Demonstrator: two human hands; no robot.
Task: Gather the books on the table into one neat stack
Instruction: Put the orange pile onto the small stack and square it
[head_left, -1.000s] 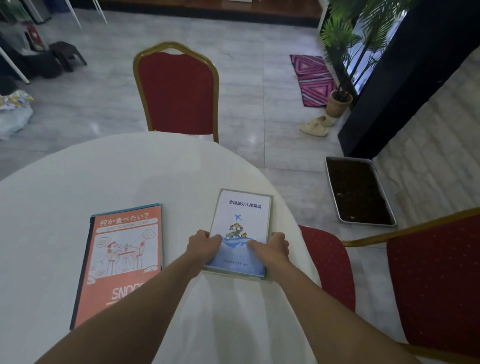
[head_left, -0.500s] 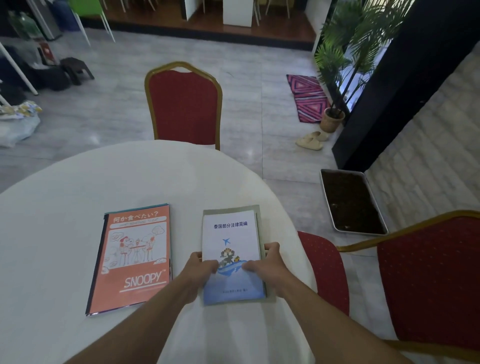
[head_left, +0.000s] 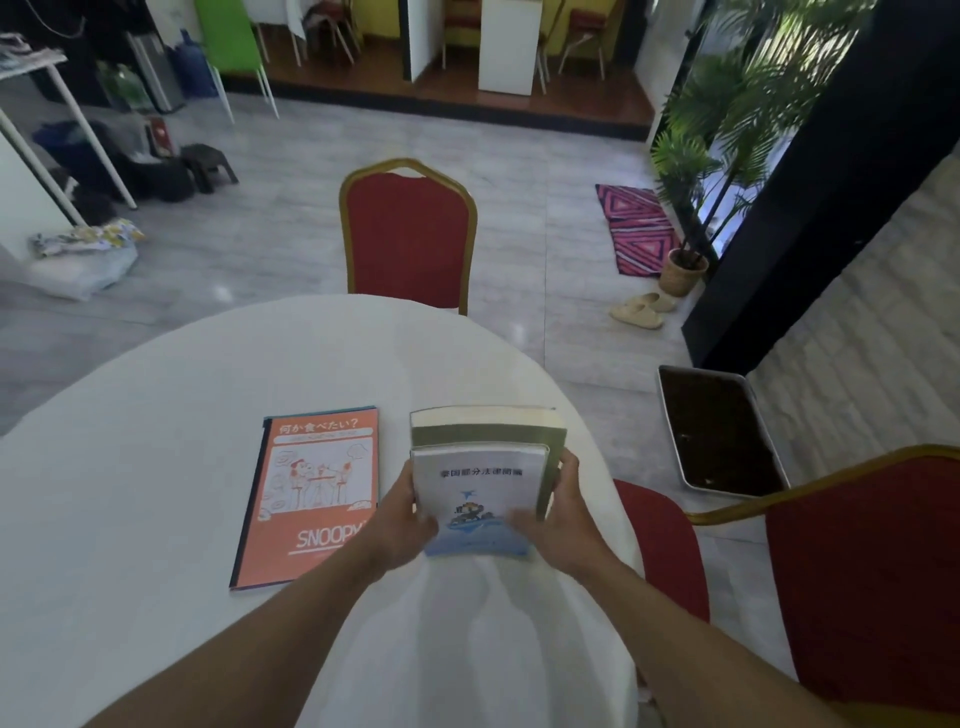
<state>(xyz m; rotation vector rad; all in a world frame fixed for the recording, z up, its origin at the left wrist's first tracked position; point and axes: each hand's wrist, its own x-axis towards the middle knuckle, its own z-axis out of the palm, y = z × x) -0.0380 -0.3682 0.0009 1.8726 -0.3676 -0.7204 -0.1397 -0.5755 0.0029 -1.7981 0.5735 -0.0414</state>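
Note:
A small white-and-blue book lies on top of a thicker olive-green book. Both are tilted up off the round white table, far edges raised. My left hand grips the pair at the near left side. My right hand grips the near right side, fingers wrapped around the green book's edge. An orange Snoopy book lies flat on the table just left of my left hand, apart from the held pair.
A red chair with gold frame stands at the table's far side. Another red chair sits close on the right, its seat under the table edge. A metal tray of soil lies on the floor.
The two stacked books have been pulled toward me and lifted at an angle off the table. The orange book has not moved. My head has tipped up.

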